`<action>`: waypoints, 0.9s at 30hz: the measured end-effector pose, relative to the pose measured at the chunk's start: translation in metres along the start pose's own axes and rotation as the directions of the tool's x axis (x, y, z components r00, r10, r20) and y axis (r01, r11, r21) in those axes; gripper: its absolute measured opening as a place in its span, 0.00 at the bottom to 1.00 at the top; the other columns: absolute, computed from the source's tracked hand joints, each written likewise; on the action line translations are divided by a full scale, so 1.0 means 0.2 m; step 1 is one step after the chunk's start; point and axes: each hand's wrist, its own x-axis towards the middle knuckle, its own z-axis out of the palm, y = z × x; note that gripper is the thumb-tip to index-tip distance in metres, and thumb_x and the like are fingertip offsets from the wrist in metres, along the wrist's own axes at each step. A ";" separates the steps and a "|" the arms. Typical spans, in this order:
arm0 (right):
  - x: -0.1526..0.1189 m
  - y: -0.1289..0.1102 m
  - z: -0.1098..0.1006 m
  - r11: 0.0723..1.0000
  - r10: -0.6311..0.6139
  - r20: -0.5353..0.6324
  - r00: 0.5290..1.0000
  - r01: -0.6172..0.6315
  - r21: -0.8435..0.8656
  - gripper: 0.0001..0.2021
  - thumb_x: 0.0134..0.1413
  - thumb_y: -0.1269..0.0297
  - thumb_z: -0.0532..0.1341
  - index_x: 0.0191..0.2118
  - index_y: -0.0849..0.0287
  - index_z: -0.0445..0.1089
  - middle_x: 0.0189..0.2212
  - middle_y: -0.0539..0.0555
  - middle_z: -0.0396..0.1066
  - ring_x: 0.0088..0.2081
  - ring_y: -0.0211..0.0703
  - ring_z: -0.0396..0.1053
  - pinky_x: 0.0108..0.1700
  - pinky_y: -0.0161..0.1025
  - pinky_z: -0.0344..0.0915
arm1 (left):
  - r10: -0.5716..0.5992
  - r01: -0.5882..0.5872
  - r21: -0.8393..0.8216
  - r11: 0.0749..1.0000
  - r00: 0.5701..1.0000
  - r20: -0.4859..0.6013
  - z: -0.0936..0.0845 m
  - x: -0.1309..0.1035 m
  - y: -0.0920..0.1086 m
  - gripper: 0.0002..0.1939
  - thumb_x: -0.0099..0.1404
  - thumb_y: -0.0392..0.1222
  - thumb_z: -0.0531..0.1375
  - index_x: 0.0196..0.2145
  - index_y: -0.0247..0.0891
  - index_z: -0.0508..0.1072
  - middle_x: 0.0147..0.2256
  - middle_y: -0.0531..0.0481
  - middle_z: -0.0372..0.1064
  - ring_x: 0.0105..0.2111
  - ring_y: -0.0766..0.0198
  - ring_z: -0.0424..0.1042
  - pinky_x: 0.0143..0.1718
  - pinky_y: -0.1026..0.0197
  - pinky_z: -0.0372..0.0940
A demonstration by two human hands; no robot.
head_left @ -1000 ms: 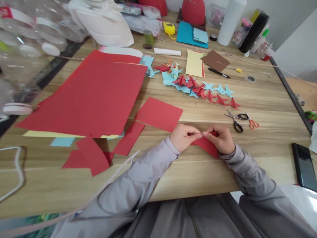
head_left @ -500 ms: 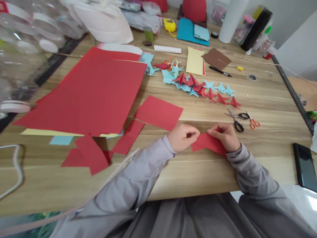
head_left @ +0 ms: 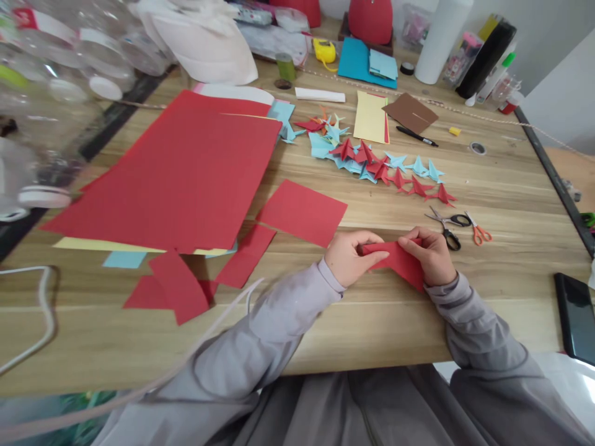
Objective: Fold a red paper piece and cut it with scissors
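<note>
Closer over the red piece's left end now, the left hand [head_left: 348, 259] pinches it between thumb and fingers; the right hand [head_left: 436, 260], fingers curled nearly closed, grips its other side. The red piece [head_left: 405, 262] sits near the worktop's [head_left: 372, 334] front edge. Folding seems in hand (its layers are hard to read); a neat crease would call for aligned edges. Bare wood lies frontward; the black-handled scissors [head_left: 446, 219] crowd the right hand's far side.
</note>
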 end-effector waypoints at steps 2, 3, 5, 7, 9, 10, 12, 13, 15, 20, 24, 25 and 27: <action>-0.01 -0.01 0.00 0.988 -0.121 0.042 0.992 0.124 -0.090 0.09 0.44 0.58 0.68 0.27 0.58 0.73 0.23 0.49 0.71 0.25 0.36 0.65 0.28 0.35 0.62 | 0.024 -0.023 0.059 0.998 1.000 -0.017 0.00 0.00 0.00 0.08 0.50 0.41 0.65 0.27 0.34 0.73 0.19 0.55 0.67 0.17 0.70 0.64 0.19 0.66 0.62; -0.01 -0.01 0.00 0.972 -0.185 0.081 0.979 0.195 -0.132 0.07 0.45 0.60 0.68 0.28 0.57 0.74 0.25 0.50 0.72 0.28 0.38 0.67 0.32 0.36 0.64 | 0.057 -0.054 0.102 0.993 0.998 -0.019 -0.01 0.00 0.00 0.07 0.50 0.40 0.65 0.26 0.34 0.74 0.19 0.54 0.68 0.18 0.70 0.64 0.20 0.66 0.61; -0.01 -0.02 0.00 0.937 -0.262 0.181 0.948 0.295 -0.185 0.05 0.47 0.62 0.66 0.29 0.57 0.74 0.27 0.52 0.73 0.31 0.39 0.68 0.35 0.38 0.65 | 0.132 -0.130 0.195 0.972 0.991 0.001 -0.02 0.00 0.01 0.07 0.53 0.41 0.64 0.24 0.34 0.74 0.20 0.52 0.69 0.20 0.69 0.65 0.23 0.66 0.61; -0.02 -0.03 0.00 0.928 -0.254 0.260 0.932 0.311 -0.207 0.06 0.50 0.61 0.64 0.28 0.58 0.74 0.26 0.52 0.73 0.29 0.39 0.68 0.34 0.38 0.64 | 0.206 -0.211 0.269 0.940 0.978 0.046 -0.02 0.00 0.02 0.08 0.56 0.41 0.61 0.24 0.34 0.74 0.22 0.51 0.71 0.23 0.68 0.66 0.26 0.65 0.61; -0.02 -0.03 0.01 0.932 -0.223 0.295 0.929 0.292 -0.215 0.08 0.52 0.60 0.63 0.28 0.58 0.73 0.25 0.52 0.72 0.28 0.39 0.67 0.33 0.38 0.63 | 0.265 -0.281 0.320 0.905 0.960 0.095 -0.03 -0.01 0.03 0.09 0.59 0.39 0.58 0.25 0.34 0.74 0.23 0.51 0.71 0.24 0.68 0.66 0.28 0.65 0.62; -0.03 -0.03 0.01 0.934 -0.213 0.306 0.928 0.286 -0.216 0.09 0.52 0.59 0.63 0.28 0.59 0.72 0.25 0.52 0.71 0.28 0.39 0.66 0.33 0.37 0.63 | 0.286 -0.310 0.341 0.888 0.951 0.120 -0.03 -0.01 0.03 0.09 0.60 0.38 0.56 0.26 0.34 0.73 0.23 0.51 0.71 0.24 0.68 0.67 0.28 0.65 0.62; -0.03 -0.03 0.01 0.938 -0.202 0.331 0.922 0.280 -0.207 0.09 0.52 0.59 0.63 0.27 0.59 0.71 0.25 0.51 0.69 0.28 0.38 0.65 0.32 0.37 0.62 | 0.308 -0.351 0.377 0.857 0.936 0.171 -0.03 -0.02 0.04 0.08 0.60 0.37 0.55 0.26 0.35 0.72 0.23 0.52 0.70 0.24 0.69 0.66 0.28 0.66 0.61; -0.03 -0.04 0.01 0.941 -0.195 0.343 0.919 0.274 -0.200 0.10 0.52 0.58 0.63 0.27 0.59 0.71 0.24 0.51 0.69 0.28 0.37 0.64 0.32 0.36 0.61 | 0.309 -0.364 0.389 0.847 0.930 0.197 -0.03 -0.02 0.04 0.08 0.59 0.36 0.54 0.26 0.35 0.72 0.22 0.53 0.69 0.24 0.69 0.66 0.28 0.66 0.61; -0.03 -0.04 0.00 0.952 -0.171 0.351 0.921 0.246 -0.181 0.10 0.50 0.58 0.64 0.26 0.60 0.71 0.23 0.50 0.68 0.27 0.37 0.63 0.30 0.36 0.60 | 0.297 -0.372 0.400 0.838 0.925 0.237 -0.05 -0.02 0.04 0.08 0.58 0.35 0.55 0.25 0.35 0.71 0.21 0.53 0.68 0.23 0.70 0.65 0.26 0.67 0.60; -0.01 -0.05 -0.02 0.995 -0.042 0.261 0.965 0.065 -0.082 0.11 0.44 0.58 0.67 0.22 0.60 0.71 0.20 0.49 0.67 0.23 0.35 0.60 0.25 0.34 0.56 | 0.120 -0.184 0.268 0.946 0.964 0.236 -0.10 0.00 0.06 0.07 0.58 0.38 0.55 0.24 0.35 0.68 0.16 0.56 0.64 0.15 0.71 0.64 0.18 0.70 0.59; 0.00 -0.06 -0.03 0.999 -0.022 0.219 0.976 0.031 -0.038 0.10 0.41 0.59 0.68 0.21 0.60 0.71 0.19 0.49 0.67 0.22 0.35 0.60 0.24 0.34 0.56 | -0.005 -0.017 0.098 0.995 0.977 0.215 -0.13 0.01 0.07 0.08 0.58 0.41 0.57 0.23 0.35 0.66 0.16 0.54 0.65 0.14 0.69 0.67 0.16 0.69 0.62; 0.00 -0.06 -0.03 0.999 -0.024 0.213 0.977 0.031 -0.032 0.10 0.41 0.60 0.68 0.21 0.60 0.71 0.19 0.49 0.67 0.22 0.35 0.60 0.24 0.34 0.56 | -0.015 0.002 0.066 0.998 0.980 0.198 -0.13 0.02 0.08 0.09 0.57 0.41 0.57 0.24 0.35 0.66 0.16 0.54 0.65 0.14 0.69 0.67 0.15 0.68 0.63; 0.00 -0.05 -0.04 0.999 -0.030 0.198 0.980 0.035 -0.022 0.09 0.42 0.60 0.67 0.21 0.60 0.71 0.19 0.48 0.67 0.23 0.35 0.60 0.25 0.34 0.55 | -0.019 0.020 -0.003 1.000 0.987 0.158 -0.14 0.02 0.08 0.09 0.57 0.42 0.58 0.25 0.34 0.67 0.17 0.54 0.66 0.14 0.69 0.67 0.15 0.67 0.64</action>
